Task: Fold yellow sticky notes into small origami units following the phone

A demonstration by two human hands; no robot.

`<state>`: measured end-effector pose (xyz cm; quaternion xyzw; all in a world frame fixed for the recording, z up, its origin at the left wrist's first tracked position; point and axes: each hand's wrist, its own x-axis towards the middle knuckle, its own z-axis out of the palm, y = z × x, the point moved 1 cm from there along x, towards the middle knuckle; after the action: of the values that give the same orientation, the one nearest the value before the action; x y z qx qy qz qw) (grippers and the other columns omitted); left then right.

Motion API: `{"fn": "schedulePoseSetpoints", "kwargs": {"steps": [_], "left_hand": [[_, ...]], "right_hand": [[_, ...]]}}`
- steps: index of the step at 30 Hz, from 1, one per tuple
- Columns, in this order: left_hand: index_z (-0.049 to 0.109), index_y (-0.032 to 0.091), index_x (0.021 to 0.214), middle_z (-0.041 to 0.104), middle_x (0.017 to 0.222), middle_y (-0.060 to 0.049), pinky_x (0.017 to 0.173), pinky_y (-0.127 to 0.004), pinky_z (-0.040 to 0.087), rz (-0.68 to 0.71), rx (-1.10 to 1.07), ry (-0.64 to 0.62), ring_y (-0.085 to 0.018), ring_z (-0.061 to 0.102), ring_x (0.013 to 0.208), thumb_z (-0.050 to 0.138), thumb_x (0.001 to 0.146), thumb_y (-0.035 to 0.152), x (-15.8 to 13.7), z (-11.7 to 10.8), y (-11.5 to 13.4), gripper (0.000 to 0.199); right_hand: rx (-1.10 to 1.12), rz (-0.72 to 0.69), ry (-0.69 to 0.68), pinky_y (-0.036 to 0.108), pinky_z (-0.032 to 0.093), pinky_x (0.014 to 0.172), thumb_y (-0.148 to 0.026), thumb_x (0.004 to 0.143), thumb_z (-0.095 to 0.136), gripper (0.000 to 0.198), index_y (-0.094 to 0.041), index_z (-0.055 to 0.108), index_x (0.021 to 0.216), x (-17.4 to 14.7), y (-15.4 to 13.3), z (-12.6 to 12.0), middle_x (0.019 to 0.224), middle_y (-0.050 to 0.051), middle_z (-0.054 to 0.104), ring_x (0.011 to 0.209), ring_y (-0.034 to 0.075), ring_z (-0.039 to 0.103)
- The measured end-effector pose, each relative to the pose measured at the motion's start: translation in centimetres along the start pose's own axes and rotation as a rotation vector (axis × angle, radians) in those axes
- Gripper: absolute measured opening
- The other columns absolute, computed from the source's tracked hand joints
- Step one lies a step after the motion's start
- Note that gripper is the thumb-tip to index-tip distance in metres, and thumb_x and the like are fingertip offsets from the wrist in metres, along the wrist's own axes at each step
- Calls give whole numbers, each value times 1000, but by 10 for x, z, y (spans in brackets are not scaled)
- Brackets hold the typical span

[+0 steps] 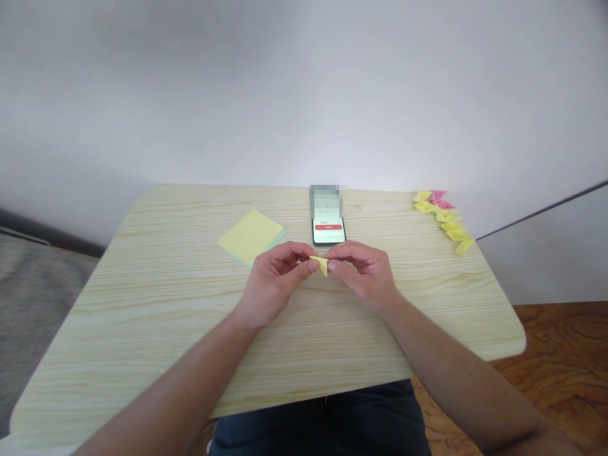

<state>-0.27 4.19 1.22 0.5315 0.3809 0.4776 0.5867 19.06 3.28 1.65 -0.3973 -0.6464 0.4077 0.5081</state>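
1. Head view, center: a small folded yellow paper is held between both hands, above the table and just in front of the phone.
2. Left hand: thumb and index finger are pinched closed on the folded paper's left end; the other fingers curl behind.
3. Right hand: thumb and fingertips are likewise closed, gripping its right end.
4. Left of the phone: square sheets, yellow over green.
5. Far right: a row of yellow folded pieces, with pink folded pieces beside its far end.
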Motion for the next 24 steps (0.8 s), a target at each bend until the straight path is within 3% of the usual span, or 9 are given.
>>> {"fn": "schedulePoseSetpoints", "kwargs": {"steps": [12,24], "left_hand": [[73,17,92,72,87,-3,76,-27,50,-44,10,-26,-15,63,81,82,81,31,0,-1,0,20],[70,17,92,68,86,-2,74,-27,47,-16,58,15,-14,60,80,80,83,31,0,0,-3,19]], "right_hand": [[-147,-46,10,30,52,71,-14,85,69,8,-21,73,84,1,-8,0,78,0,70,74,15,64],[-6,124,-17,30,51,69,-29,88,73,8,-21,74,87,-1,1,2,80,2,72,73,15,64]]}}
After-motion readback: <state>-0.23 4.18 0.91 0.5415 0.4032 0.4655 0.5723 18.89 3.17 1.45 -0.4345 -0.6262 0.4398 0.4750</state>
